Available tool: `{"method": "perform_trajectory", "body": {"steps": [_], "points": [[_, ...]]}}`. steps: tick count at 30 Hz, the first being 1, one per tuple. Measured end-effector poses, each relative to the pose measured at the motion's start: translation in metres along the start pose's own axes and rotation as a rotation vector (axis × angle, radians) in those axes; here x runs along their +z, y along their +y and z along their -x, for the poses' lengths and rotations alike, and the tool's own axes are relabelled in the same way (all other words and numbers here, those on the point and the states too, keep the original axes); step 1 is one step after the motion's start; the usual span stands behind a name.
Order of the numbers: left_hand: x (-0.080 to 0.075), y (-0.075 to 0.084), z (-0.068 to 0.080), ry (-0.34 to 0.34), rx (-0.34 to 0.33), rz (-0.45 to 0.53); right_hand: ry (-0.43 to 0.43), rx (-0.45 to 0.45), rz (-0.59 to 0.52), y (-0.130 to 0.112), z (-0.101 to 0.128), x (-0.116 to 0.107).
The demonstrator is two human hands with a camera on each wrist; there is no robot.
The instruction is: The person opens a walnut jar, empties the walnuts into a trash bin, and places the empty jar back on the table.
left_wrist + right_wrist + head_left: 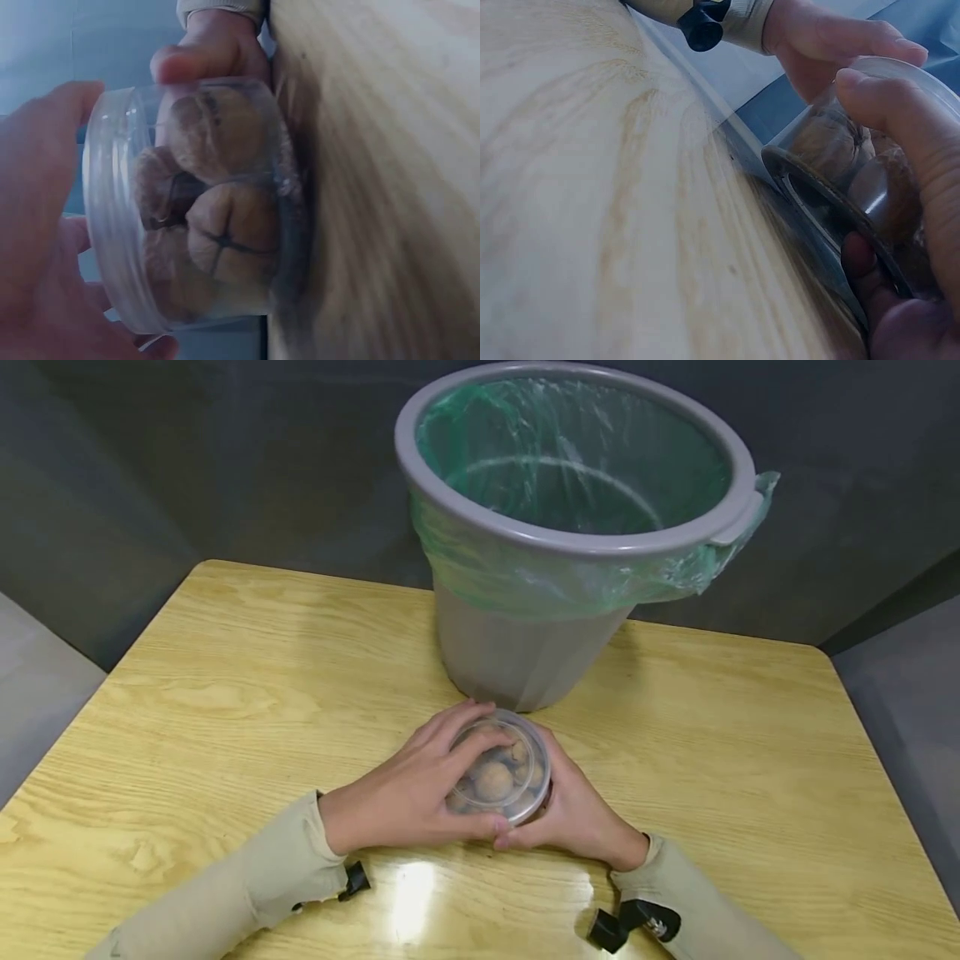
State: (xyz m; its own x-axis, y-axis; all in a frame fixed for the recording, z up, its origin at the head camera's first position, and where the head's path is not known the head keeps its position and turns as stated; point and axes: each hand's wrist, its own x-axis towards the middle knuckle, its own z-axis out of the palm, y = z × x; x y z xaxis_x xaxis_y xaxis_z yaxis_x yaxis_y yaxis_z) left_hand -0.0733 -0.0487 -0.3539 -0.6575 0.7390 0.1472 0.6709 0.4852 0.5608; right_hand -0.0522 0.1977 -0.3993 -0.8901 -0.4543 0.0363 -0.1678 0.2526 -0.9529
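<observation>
A clear round plastic jar (529,752) of walnuts (493,782) is between my two hands at the middle of the table. Walnuts with dark cracks show through its wall (232,232) in the left wrist view. My left hand (420,789) grips the lid from above, its thumb along the near edge and its fingers over the top and far side. The right hand (577,806) holds the jar's body from the right, with its thumb on the near side. In the right wrist view, a right fingertip (860,255) lies at the dark base, which looks slightly tilted off the table.
A large grey bin (517,652) with a green plastic liner (517,572) stands just beyond the jar, at the table's far side. The wooden table (225,693) spreads to both sides. Dark cloth (262,460) hangs behind it.
</observation>
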Motion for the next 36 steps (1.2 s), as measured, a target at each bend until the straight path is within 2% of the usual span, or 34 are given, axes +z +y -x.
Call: {"method": "perform_trajectory", "body": {"steps": [6, 12, 19, 24, 31, 36], "points": [[-0.007, -0.003, 0.001, -0.011, 0.003, -0.030, -0.016, 0.007, -0.024, 0.002, -0.005, 0.002], [-0.011, -0.002, -0.001, -0.028, 0.004, -0.055, -0.016, -0.002, 0.009, 0.004, -0.006, 0.003], [-0.012, 0.007, -0.013, -0.040, 0.075, -0.051, -0.046, -0.032, 0.009, 0.005, -0.006, 0.003], [-0.014, 0.009, -0.013, -0.062, 0.113, -0.075, -0.045, -0.038, 0.039, 0.002, -0.008, 0.002], [-0.017, 0.008, -0.014, -0.110, 0.152, -0.053, -0.033, -0.024, 0.062, 0.004, -0.004, 0.000], [-0.013, 0.008, -0.016, -0.093, 0.169, -0.078, -0.023, -0.022, 0.064, 0.006, -0.002, -0.002]]}}
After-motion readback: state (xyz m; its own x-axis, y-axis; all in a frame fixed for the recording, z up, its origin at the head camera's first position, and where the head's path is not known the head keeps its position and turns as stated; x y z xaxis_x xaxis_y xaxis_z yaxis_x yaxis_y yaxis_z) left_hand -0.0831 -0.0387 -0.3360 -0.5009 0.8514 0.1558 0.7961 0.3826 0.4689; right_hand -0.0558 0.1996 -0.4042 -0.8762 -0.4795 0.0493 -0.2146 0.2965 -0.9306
